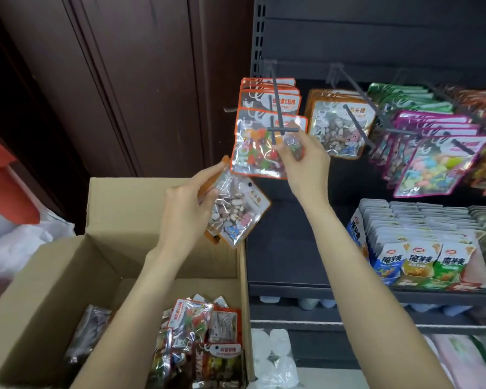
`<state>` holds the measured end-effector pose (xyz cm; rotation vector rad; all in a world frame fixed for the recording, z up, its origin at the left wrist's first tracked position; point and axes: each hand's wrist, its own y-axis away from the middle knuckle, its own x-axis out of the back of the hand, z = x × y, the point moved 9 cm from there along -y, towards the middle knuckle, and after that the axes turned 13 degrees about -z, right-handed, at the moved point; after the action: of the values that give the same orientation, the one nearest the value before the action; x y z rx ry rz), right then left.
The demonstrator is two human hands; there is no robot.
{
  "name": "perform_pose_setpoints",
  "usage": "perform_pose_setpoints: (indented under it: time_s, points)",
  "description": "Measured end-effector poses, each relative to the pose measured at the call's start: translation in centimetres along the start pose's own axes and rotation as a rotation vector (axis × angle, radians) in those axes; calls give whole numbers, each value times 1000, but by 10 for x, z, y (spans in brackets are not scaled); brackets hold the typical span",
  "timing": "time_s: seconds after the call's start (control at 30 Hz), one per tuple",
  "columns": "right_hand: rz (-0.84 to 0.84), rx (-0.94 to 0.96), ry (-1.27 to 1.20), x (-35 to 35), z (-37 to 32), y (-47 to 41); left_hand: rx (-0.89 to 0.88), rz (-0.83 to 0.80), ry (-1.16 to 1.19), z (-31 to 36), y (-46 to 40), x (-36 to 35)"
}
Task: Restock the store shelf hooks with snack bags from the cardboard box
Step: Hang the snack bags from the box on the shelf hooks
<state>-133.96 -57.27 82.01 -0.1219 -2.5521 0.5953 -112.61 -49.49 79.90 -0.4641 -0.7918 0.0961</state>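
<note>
Red-edged snack bag (260, 147) hangs at the tip of the leftmost hook (277, 108), whose long axis runs out toward the viewer. Right hand (303, 161) pinches its front, nearer the hook. Left hand (185, 209), lower left above the cardboard box (110, 209), grips a stone-candy bag (236, 211).

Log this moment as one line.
right hand: threading gummy bag onto hook | left hand: holds stone-candy bags | box: stocked

Left hand (188, 211) fingers curled gripping, right hand (306, 161) raised, pinching
</note>
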Motion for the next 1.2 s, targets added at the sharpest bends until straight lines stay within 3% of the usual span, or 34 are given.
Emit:
perform_pose_setpoints:
  time_s: [0.17,0.3,0.4,0.5,0.63,0.8,0.93,1.07,1.2]
  points:
    - [9,2,153,-20,17,-53,64,16,85,-17,13,8]
    - [-87,-40,182,-28,24,-43,145,62,368,-29,19,8]
    - [-92,-85,-120,-20,22,11,203,105,597,-30,24,-1]
    - [-229,-266,-530,-34,26,71,275,113,827,-28,28,-19]
    - [-345,-360,-742,-53,31,109,335,105,1026,-21,29,-43]
    - [-271,-373,-753,-37,39,116,340,10,1072,-9,26,-62]
    - [-73,-361,-653,-16,53,122,290,-126,1034,9,25,-79]
    - [91,-340,-622,7,65,124,297,-260,1192,20,28,-99]
    - [157,-323,-623,25,74,124,217,-292,1021,28,23,-99]
